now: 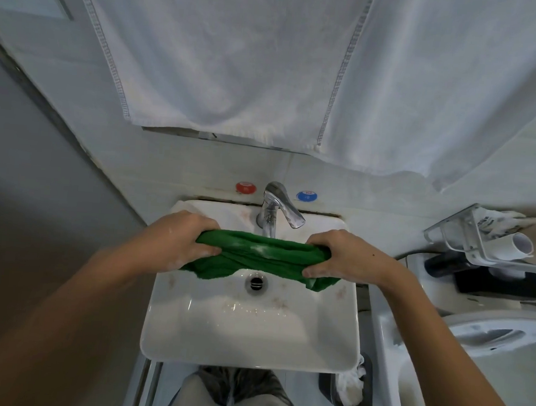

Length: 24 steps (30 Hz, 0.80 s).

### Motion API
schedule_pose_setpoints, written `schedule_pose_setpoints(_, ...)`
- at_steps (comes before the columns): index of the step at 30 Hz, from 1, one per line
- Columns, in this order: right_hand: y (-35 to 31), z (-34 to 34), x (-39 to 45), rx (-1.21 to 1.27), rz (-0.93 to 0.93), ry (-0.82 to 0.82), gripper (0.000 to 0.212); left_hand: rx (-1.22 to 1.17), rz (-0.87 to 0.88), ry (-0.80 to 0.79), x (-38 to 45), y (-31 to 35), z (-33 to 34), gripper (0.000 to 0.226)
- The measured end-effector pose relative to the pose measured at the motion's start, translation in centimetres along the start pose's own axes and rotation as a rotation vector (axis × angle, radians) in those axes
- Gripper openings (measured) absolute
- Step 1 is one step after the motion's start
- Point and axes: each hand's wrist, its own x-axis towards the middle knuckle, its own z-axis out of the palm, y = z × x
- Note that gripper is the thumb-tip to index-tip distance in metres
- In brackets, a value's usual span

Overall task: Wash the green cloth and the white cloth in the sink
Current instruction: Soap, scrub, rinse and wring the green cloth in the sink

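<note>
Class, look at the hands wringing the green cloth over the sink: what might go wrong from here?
1. Both hands hold the soapy green cloth above the sink; wrung hard, suds may splash past the rim.
2. A cloth corner hangs near the drain and might block it.
3. The cloth sits close to the tap; knuckles could knock it.

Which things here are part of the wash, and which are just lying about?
In use: green cloth, gripped by left hand and right hand; sink; tap.

Lying about: hanging white towel; paper rolls in rack; bin. White cloth: cannot tell.
</note>
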Motion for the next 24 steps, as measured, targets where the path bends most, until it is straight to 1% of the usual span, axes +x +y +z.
schedule_pose_setpoints(2, 0.2, 0.0, 0.2, -0.016, 0.027, 0.002, 0.024, -0.044, -0.031, 0.012, 0.0, 0.0, 0.0, 0.019)
schedule_pose_setpoints(4, 0.3, -0.1, 0.3, 0.037, 0.084, 0.039, 0.033, -0.186, -0.069, 0.062, 0.1, -0.4, 0.0, 0.016)
schedule_pose_setpoints(6, 0.4, -0.2, 0.0, 0.222, 0.12, 0.037, 0.028, -0.317, -0.08, 0.107, 0.4, -0.7, 0.1, 0.023)
schedule_pose_setpoints(9, 1.0, 0.2, -0.5, 0.5, 0.058, 0.035, 0.018, -0.477, -0.065, 0.144, 0.4, -0.9, 0.4, 0.031)
schedule_pose_setpoints(10, 1.3, 0.5, -0.5, 0.549, 0.029, 0.044, 0.017, -0.532, -0.058, 0.149, 0.3, -1.0, 0.6, 0.029)
schedule_pose_setpoints(12, 1.8, 1.3, -0.4, 0.584, -0.002, 0.056, 0.019, -0.606, -0.059, 0.142, 0.1, -1.2, 1.1, 0.016)
schedule_pose_setpoints(13, 1.9, 1.7, -0.4, 0.586, -0.013, 0.064, 0.023, -0.622, -0.063, 0.131, 0.0, -1.3, 1.4, 0.01)
schedule_pose_setpoints(15, 1.9, 2.4, -0.1, 0.6, -0.022, 0.086, 0.031, -0.62, -0.056, 0.114, -0.1, -1.7, 2.0, 0.016)
schedule_pose_setpoints(16, 2.0, 2.6, 0.0, 0.613, -0.024, 0.096, 0.032, -0.605, -0.055, 0.11, -0.2, -1.9, 2.3, 0.019)
schedule_pose_setpoints(17, 2.1, 2.8, 0.1, 0.626, -0.03, 0.103, 0.029, -0.589, -0.054, 0.111, -0.1, -1.9, 2.6, 0.021)
schedule_pose_setpoints(20, 2.3, 3.2, 0.3, 0.656, -0.012, 0.15, 0.01, -0.566, -0.054, 0.143, 0.0, -1.9, 3.1, 0.021)
schedule_pose_setpoints(21, 2.2, 3.3, 0.4, 0.685, 0.001, 0.179, 0.009, -0.582, -0.052, 0.16, 0.0, -1.8, 3.2, 0.019)
schedule_pose_setpoints(23, 1.7, 3.5, 0.4, 0.783, 0.032, 0.248, 0.015, -0.628, -0.05, 0.18, 0.2, -2.0, 3.3, 0.015)
schedule_pose_setpoints(24, 1.4, 3.7, 0.5, 0.823, 0.043, 0.282, 0.017, -0.648, -0.061, 0.174, 0.3, -2.0, 3.2, 0.019)
